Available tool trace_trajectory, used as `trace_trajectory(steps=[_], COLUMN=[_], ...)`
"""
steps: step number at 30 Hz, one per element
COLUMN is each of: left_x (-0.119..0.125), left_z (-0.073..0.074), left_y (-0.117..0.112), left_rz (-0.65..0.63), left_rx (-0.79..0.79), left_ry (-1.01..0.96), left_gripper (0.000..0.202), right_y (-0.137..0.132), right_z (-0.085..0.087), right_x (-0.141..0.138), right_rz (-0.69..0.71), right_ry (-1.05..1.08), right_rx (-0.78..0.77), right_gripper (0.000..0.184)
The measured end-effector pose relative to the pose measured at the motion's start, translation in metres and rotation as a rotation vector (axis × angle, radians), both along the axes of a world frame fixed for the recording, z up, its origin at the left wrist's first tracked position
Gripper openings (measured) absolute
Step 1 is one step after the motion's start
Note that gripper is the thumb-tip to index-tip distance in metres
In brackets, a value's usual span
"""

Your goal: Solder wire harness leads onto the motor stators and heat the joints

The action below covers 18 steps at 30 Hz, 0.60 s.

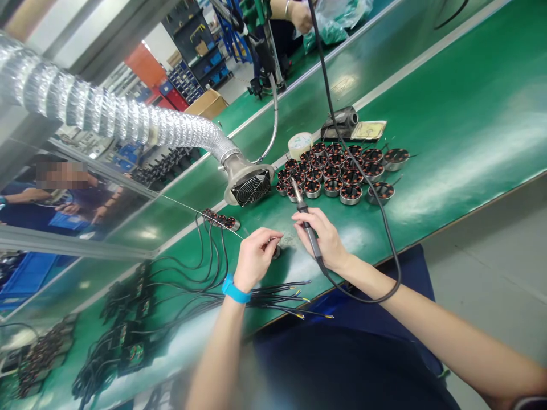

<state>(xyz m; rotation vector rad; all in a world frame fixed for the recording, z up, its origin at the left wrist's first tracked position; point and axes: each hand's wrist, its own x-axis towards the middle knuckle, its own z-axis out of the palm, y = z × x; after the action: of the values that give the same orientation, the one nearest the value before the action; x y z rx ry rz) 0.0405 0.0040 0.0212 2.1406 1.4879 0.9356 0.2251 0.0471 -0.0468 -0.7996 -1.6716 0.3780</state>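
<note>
My right hand [328, 242] is wrapped round the handle of a soldering iron [301, 206], its metal tip pointing up and away over the bench. A black cord runs from the handle's lower end. Left of it, my left hand [255, 255], with a blue wristband, is closed in a pinch on a thin strand of solder wire [205, 216] that comes in from the upper left. Just beside its fingertips a small round motor stator [277, 251] sits on the green bench, mostly hidden by the hand.
Many copper-wound stators [331, 173] stand grouped beyond my right hand, near a tape roll [300, 145] and an iron stand with sponge [370, 130]. A fume extractor hood [251, 185] hangs close by. Cables [273, 296] lie at left. A co-worker's hand [301, 17] shows behind.
</note>
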Motion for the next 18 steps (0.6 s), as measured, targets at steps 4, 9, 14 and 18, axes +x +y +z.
trace_trajectory(steps=[4,9,14,18], left_x=[-0.002,-0.003,-0.004,-0.008], left_z=[-0.005,-0.014,-0.008,0.003], left_y=[-0.002,-0.011,-0.012,0.007], left_rz=[-0.021,0.007,0.158,0.391], left_rx=[0.031,0.106,0.120,-0.039], left_ry=[0.152,0.480,0.257,0.093], left_gripper=[0.018,0.022,0.025,0.032], right_y=[0.000,-0.001,-0.004,-0.009], right_z=[0.001,0.000,0.001,0.007], right_x=[0.000,-0.001,-0.003,-0.009], right_rz=[-0.004,0.042,0.167,0.346], right_ry=[-0.005,-0.012,-0.072,-0.138], right_rx=[-0.001,-0.016,-0.076,-0.190], right_gripper=[0.029,0.033,0.043,0.055])
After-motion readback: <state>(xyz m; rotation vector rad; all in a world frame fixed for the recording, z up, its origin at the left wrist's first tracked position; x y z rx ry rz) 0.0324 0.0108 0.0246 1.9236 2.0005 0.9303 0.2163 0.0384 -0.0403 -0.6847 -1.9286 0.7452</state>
